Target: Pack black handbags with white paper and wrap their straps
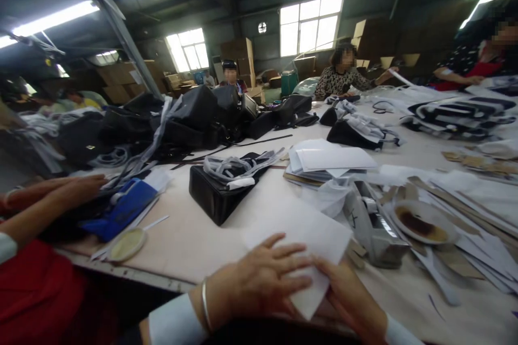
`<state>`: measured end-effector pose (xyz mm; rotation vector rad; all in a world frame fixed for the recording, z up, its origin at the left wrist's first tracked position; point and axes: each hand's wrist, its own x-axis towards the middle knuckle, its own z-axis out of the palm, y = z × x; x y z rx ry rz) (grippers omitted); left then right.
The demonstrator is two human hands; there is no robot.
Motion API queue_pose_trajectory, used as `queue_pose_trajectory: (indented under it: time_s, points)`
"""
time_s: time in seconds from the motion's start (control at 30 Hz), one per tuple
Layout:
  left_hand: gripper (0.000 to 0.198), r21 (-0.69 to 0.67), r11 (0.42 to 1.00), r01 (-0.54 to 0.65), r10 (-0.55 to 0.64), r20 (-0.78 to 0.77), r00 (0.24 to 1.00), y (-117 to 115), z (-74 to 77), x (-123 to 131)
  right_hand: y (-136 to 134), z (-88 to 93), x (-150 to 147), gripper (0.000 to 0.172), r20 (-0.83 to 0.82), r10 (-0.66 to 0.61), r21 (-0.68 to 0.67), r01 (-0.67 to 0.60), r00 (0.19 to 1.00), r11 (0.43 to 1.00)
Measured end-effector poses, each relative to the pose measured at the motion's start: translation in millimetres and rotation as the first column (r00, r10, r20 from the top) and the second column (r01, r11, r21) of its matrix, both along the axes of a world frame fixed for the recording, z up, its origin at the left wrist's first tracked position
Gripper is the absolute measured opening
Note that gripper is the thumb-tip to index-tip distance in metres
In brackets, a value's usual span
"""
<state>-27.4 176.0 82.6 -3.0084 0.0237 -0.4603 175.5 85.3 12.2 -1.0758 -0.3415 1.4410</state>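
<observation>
A white sheet of paper (303, 221) lies at a slant over the table's front edge, between my two hands. My left hand (259, 277), with a silvery bangle at its wrist, rests on the paper with fingers stretched out and apart. At the sheet's near right edge, my right hand (348, 291) pinches it between thumb and fingers; the fingers underneath are hidden. Beyond the paper stands a black bag (210, 194) with a plastic-wrapped strap coiled on top. A pile of white sheets (332, 159) lies just behind and to the right.
A grey tape dispenser (380, 232) and a dish of brown liquid (429, 209) stand right, among paper and cardboard strips. At left, a co-worker's hands (79, 194) are near a blue tape dispenser (121, 210) and a round shallow dish (126, 245). Black bags (198, 113) are heaped behind.
</observation>
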Motion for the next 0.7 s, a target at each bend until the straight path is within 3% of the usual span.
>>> queue_pose_trajectory:
  time_s: [0.07, 0.13, 0.2, 0.27, 0.37, 0.47, 0.6, 0.7]
  points:
    - [0.067, -0.033, 0.978, -0.208, 0.21, 0.112, 0.971, 47.2, 18.7, -33.7, -7.0, -12.6, 5.5, 0.076, 0.081, -0.06, -0.061, 0.065, 0.995, 0.996]
    - [0.072, -0.029, 0.892, -0.451, 0.45, 0.149, 0.881, 95.5, 27.9, -69.8, -20.8, -26.7, 19.3, 0.071, 0.201, -0.055, -0.11, 0.078, 0.978, 0.991]
    - [0.073, 0.005, 0.756, -0.655, 0.654, 0.047, 0.755, 130.3, 24.4, -96.2, -35.6, -38.9, 34.4, 0.065, 0.304, -0.003, -0.158, 0.053, 0.953, 0.986]
    - [0.063, 0.037, 0.679, -0.734, 0.734, -0.009, 0.679, 147.7, 11.8, -106.3, -46.0, -46.8, 44.9, 0.06, 0.354, 0.042, -0.188, 0.027, 0.934, 0.982]
    - [0.044, 0.052, 0.635, -0.771, 0.771, 0.022, 0.636, 152.8, -9.1, -96.2, -49.2, -49.5, 49.0, 0.057, 0.371, 0.048, -0.157, 0.011, 0.927, 0.988]
    - [0.044, 0.06, 0.624, -0.779, 0.776, 0.07, 0.627, 152.1, -17.4, -78.3, -45.9, -44.9, 45.5, 0.058, 0.326, -0.002, -0.079, 0.029, 0.945, 0.996]
    - [0.05, 0.068, 0.648, -0.758, 0.749, 0.124, 0.651, 140.6, -6.1, -59.3, -56.3, -36.6, 44.3, 0.059, 0.213, -0.066, -0.056, 0.079, 0.975, 0.995]
    - [0.053, 0.046, 0.667, -0.744, 0.72, 0.215, 0.659, 104.0, 9.6, -36.7, -79.3, -35.1, 54.1, 0.062, 0.232, -0.094, -0.059, 0.111, 0.968, 0.992]
